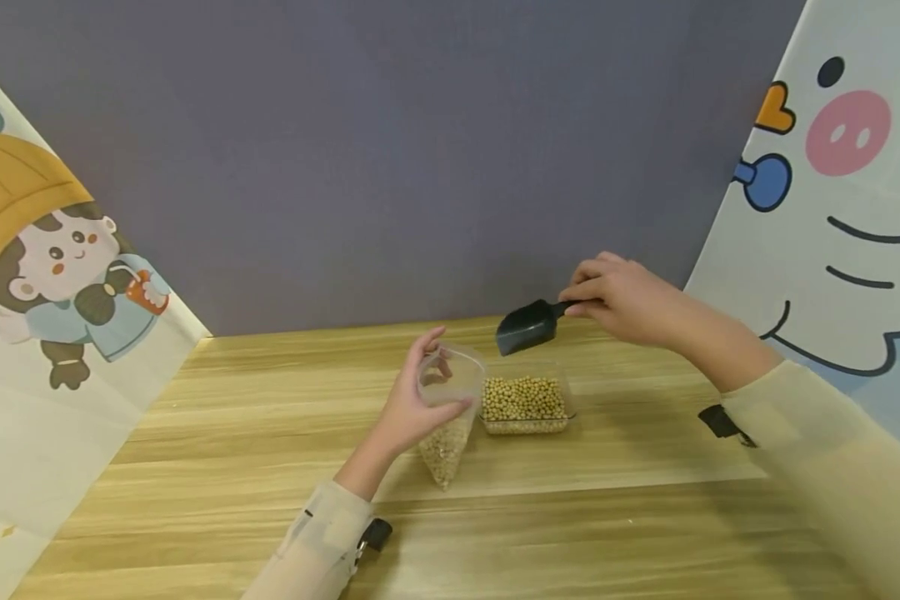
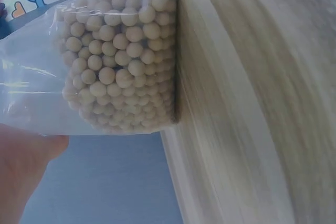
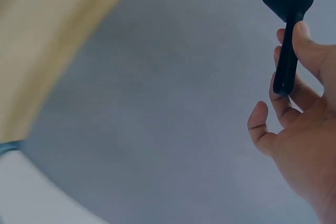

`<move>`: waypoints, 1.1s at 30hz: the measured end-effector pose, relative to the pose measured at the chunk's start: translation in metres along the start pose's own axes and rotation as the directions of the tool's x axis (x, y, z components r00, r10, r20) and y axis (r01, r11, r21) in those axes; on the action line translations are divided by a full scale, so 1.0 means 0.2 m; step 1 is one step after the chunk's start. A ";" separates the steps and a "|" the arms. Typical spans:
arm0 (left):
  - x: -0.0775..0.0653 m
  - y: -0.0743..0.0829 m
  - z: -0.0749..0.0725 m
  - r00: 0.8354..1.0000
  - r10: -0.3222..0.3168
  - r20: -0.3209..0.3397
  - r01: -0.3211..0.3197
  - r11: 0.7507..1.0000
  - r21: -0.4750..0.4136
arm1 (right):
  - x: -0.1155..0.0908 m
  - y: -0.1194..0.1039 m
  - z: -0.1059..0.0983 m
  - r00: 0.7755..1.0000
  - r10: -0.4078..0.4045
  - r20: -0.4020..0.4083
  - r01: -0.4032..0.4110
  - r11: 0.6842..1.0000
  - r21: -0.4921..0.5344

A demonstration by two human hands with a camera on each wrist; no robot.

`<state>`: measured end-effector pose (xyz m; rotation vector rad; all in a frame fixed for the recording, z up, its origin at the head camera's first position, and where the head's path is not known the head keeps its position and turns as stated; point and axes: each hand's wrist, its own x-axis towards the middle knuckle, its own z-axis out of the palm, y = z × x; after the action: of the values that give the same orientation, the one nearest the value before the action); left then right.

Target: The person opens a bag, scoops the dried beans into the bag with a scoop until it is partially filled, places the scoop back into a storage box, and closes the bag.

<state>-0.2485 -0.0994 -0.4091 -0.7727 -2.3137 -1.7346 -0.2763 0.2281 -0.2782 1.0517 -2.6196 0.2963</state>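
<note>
My left hand (image 1: 408, 408) holds a clear plastic bag (image 1: 444, 454) by its top, thumb on the near side and fingers round the far side, so the mouth gapes. The bag stands on the table, its lower part filled with round, pale soybeans (image 2: 123, 51). My right hand (image 1: 622, 302) pinches the handle of a black scoop (image 1: 527, 328) between thumb and fingers. The scoop hangs in the air above the back of a clear plastic box (image 1: 570, 419), which holds yellow soybeans (image 1: 523, 397) just right of the bag. Inside the scoop's bowl no beans show.
The wood-grain table (image 1: 232, 450) runs back to a grey wall panel (image 1: 390, 167). White side panels with cartoon prints, a child figure (image 1: 67, 275) at left and a pig snout (image 1: 847, 133) at right, flank it. The box's right side stands on bare tabletop.
</note>
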 end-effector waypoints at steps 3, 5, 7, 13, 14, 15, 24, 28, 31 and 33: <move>-0.01 -0.01 -0.01 1.000 0.024 -0.019 -0.024 1.000 -0.007 | -0.08 0.08 0.10 0.997 0.071 0.041 -0.070 0.997 -0.024; -0.01 -0.01 -0.01 0.999 0.033 -0.028 -0.034 0.999 -0.016 | -0.12 0.11 0.17 0.994 0.087 0.072 -0.081 0.994 -0.076; -0.01 -0.02 -0.02 0.998 0.041 -0.036 -0.042 0.999 -0.029 | -0.15 0.12 0.23 0.992 0.087 0.097 -0.072 0.987 -0.147; -0.01 -0.03 -0.02 0.998 0.051 -0.033 -0.052 0.998 -0.035 | -0.15 0.07 0.30 0.986 0.077 0.146 -0.021 0.936 -0.352; -0.01 -0.03 -0.02 0.998 0.051 -0.031 -0.052 0.998 -0.032 | -0.15 0.05 0.31 0.986 0.075 0.151 -0.014 0.930 -0.368; -0.02 -0.03 -0.02 0.998 0.050 -0.029 -0.051 0.998 -0.029 | -0.14 0.04 0.31 0.985 0.073 0.153 -0.010 0.927 -0.376; -0.02 -0.01 -0.01 0.999 0.050 -0.017 -0.051 0.998 -0.029 | -0.15 0.04 0.36 0.992 0.034 0.122 0.008 0.945 -0.326; -0.01 -0.01 -0.01 0.999 0.048 -0.017 -0.048 0.999 -0.025 | -0.17 0.07 0.39 0.991 0.069 0.111 -0.042 0.972 -0.232; -0.01 -0.01 -0.01 0.999 0.048 -0.014 -0.048 0.999 -0.022 | -0.18 0.08 0.43 0.989 0.101 0.107 -0.083 0.983 -0.165; 0.00 -0.01 -0.01 0.999 0.046 -0.010 -0.046 0.999 -0.020 | -0.19 0.10 0.46 0.987 0.124 0.103 -0.112 0.987 -0.116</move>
<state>-0.2493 -0.1019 -0.4108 -0.8123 -2.2576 -1.7411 -0.2823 0.2384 -0.3790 0.9022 -2.7670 0.1208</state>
